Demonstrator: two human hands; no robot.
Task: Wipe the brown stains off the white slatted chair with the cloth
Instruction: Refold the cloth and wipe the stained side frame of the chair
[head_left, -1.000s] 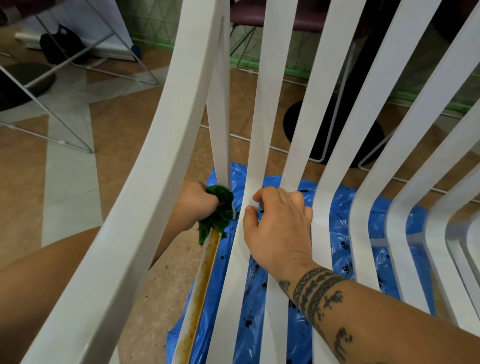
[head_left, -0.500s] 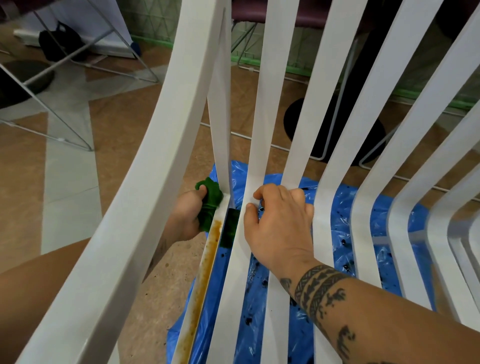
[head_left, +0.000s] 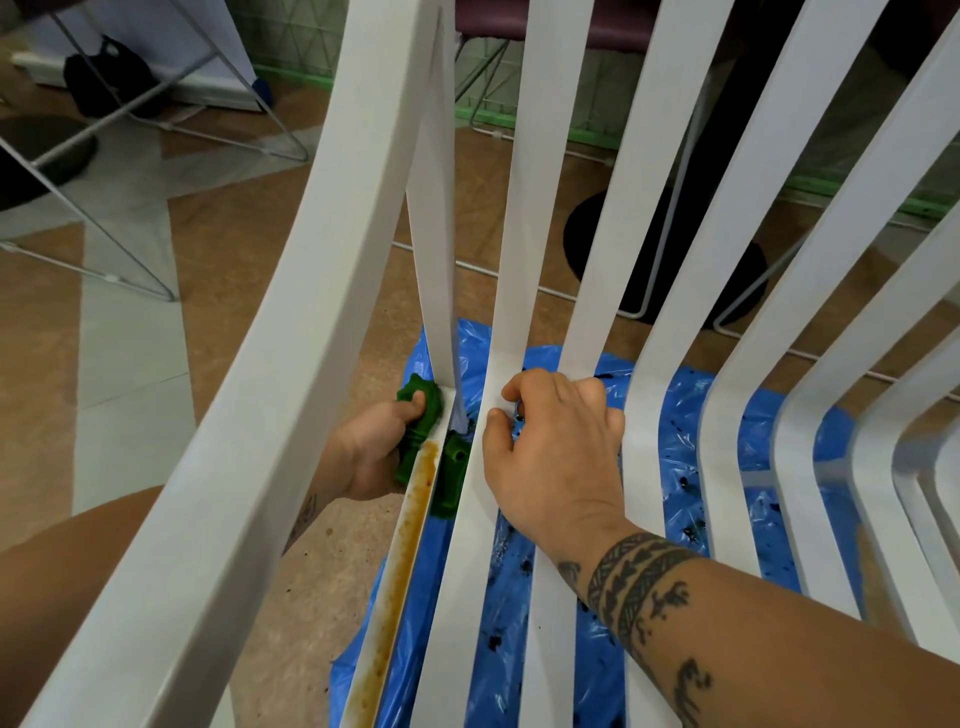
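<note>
— Where do the person's hands sit?

— Both are low in the middle of the view, near each other but apart, with one slat between them. The left hand (head_left: 374, 447) lies at nine o'clock of the right hand (head_left: 556, 457).

— What does the left one hold?

— A crumpled green cloth (head_left: 451, 480). The thumb presses on its top and the fingers are curled around it. The cloth is wrapped over a narrow side slat (head_left: 382, 613) of the white slatted chair (head_left: 291, 364), so green shows on both sides of that slat.

— And the right?

— Its fingers curl over two slats, and the thumb and forefinger pinch the edge of the nearer one. It grips the chair.

— Where is the dirt?

— A long brown stain (head_left: 410, 530) starts right at the cloth and runs along the narrow slat toward seven o'clock, down to the bottom edge of the view. The slat above the cloth, toward twelve o'clock, looks white.

— What lies underneath?

— A crinkled blue plastic sheet (head_left: 680, 415) with dark specks, spread on the tan floor (head_left: 234, 234) at five o'clock of the hands. A black round base (head_left: 670, 270) stands on the floor at one o'clock.
</note>
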